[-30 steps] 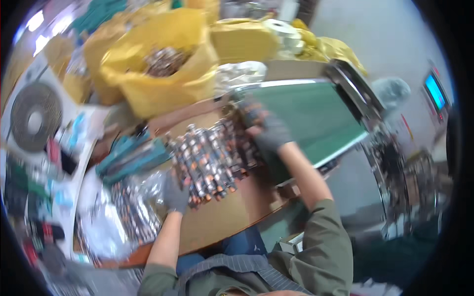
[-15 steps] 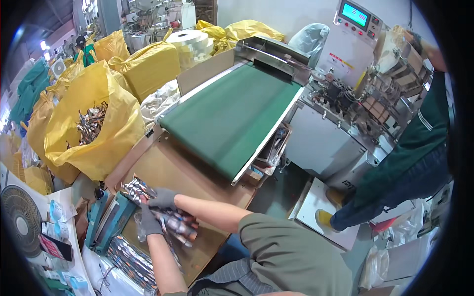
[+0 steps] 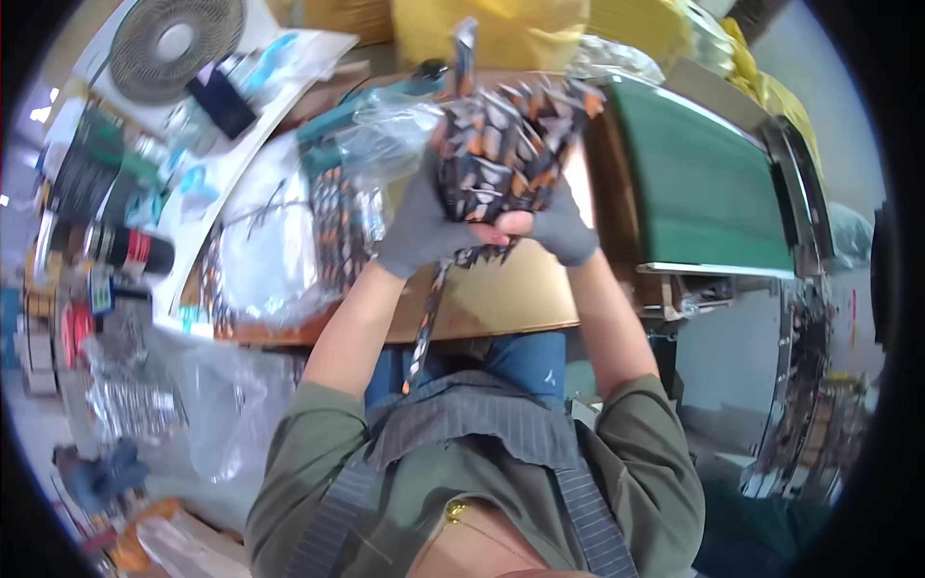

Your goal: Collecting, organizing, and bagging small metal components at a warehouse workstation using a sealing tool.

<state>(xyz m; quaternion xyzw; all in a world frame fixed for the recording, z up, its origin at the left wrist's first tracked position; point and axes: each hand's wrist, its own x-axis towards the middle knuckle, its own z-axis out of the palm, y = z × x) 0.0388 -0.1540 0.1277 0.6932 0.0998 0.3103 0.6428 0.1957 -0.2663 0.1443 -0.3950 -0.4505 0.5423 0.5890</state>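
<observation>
A thick bundle of slim printed packets (image 3: 506, 144), patterned in black, orange and white, is held up in front of me. My left hand (image 3: 419, 226), in a grey glove with bare fingertips, is closed around its left side. On the other side my right hand (image 3: 564, 222), gloved the same way, grips the bundle too, and the thumbs meet at its lower end. A single long strip packet (image 3: 424, 332) hangs below the bundle, over the table edge. Beside my left hand lie a crumpled clear plastic bag (image 3: 390, 130) and a row of similar packets (image 3: 342, 226).
Behind the clear bag stands a teal bench device (image 3: 323, 125), partly hidden. A green conveyor belt (image 3: 708, 183) runs to the right of the brown table (image 3: 520, 299). At the left are a white side table (image 3: 226, 207), a fan (image 3: 173, 43) and a phone (image 3: 222, 101). Yellow sacks (image 3: 491, 34) stand beyond.
My view has swung left and down. Both hands, apart over loose packets by the teal device before, now hold the packets together as one raised bundle.
</observation>
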